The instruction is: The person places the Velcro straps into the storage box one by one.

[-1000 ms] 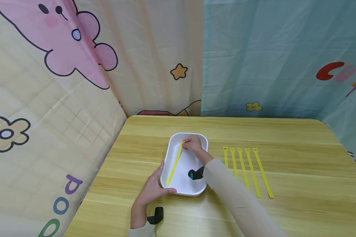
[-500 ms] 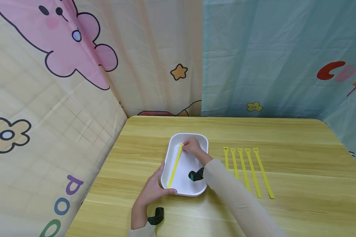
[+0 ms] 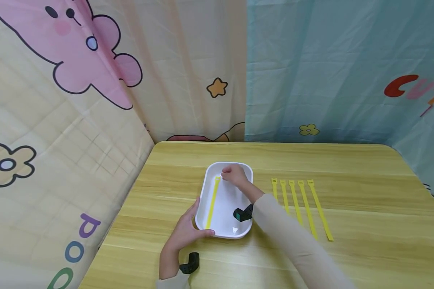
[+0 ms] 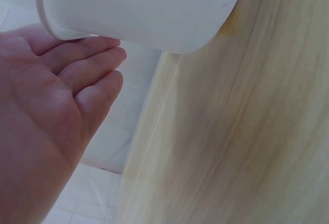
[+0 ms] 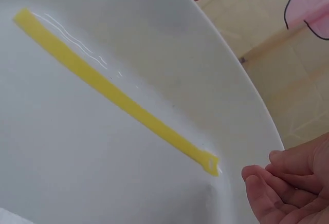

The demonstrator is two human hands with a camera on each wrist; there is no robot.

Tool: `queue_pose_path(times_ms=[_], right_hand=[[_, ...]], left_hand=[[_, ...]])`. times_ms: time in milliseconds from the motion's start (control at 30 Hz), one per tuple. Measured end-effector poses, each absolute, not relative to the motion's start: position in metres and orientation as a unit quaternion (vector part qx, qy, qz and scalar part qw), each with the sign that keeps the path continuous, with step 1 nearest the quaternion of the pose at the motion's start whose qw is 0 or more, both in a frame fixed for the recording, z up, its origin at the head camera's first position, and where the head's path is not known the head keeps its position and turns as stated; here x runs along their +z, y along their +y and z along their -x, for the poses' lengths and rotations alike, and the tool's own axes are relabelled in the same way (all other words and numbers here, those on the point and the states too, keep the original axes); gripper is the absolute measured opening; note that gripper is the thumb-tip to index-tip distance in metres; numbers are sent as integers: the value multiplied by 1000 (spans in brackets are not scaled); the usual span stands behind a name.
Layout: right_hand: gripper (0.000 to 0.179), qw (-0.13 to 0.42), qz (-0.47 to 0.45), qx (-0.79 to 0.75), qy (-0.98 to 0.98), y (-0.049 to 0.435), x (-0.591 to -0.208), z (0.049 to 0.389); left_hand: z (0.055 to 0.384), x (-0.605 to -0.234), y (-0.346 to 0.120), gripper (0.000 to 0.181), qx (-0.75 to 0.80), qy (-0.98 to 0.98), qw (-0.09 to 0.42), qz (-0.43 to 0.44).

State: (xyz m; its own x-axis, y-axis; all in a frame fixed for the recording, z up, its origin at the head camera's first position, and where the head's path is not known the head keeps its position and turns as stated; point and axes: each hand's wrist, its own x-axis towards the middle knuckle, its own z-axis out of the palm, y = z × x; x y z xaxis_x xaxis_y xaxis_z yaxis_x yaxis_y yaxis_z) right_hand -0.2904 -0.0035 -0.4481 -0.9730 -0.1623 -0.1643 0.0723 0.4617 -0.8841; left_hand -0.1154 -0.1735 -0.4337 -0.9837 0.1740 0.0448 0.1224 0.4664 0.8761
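A yellow hook-and-loop cable tie [image 3: 213,202] lies lengthwise along the left side inside a white tray [image 3: 227,208]. Its slotted head is at the far end. My left hand [image 3: 184,228] holds the tray's near left corner, thumb over the front rim and fingers along the outer wall. The left wrist view has those fingers against the underside of the rim. My right hand [image 3: 235,176] is over the far end of the tray, fingers loosely curled. In the right wrist view, a small gap separates its fingertips from the tie's head [image 5: 211,163].
Several more yellow cable ties [image 3: 320,208] lie side by side on the wooden table [image 3: 376,192] right of the tray, partly behind my right sleeve [image 3: 293,241]. Each wrist bears a black camera mount [image 3: 189,263]. Printed curtains [image 3: 188,72] hang around the table.
My right hand has let go of the cable tie's head and drawn slightly right of it. The tie now lies straighter on the tray floor. The left hand has stayed put.
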Motion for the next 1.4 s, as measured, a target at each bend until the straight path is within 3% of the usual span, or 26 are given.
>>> queue_pose_path(times_ms=[133,533,867,1400], right_hand=[[23,104,21,-531,841,7,-427,278],[27,50,93,-562,820,61,-414,278],[25,-13,115,-503,857,108,-423,274],[34,18,60,-374,925,153,-470,283]], left_hand=[[116,-433,-173,103,508,857,25,-85],[115,-434,-173,104,509,856,23,-84],[115,-436,-173,104,503,860,25,-78],[116,-436,-173,105,504,860,25,-81]])
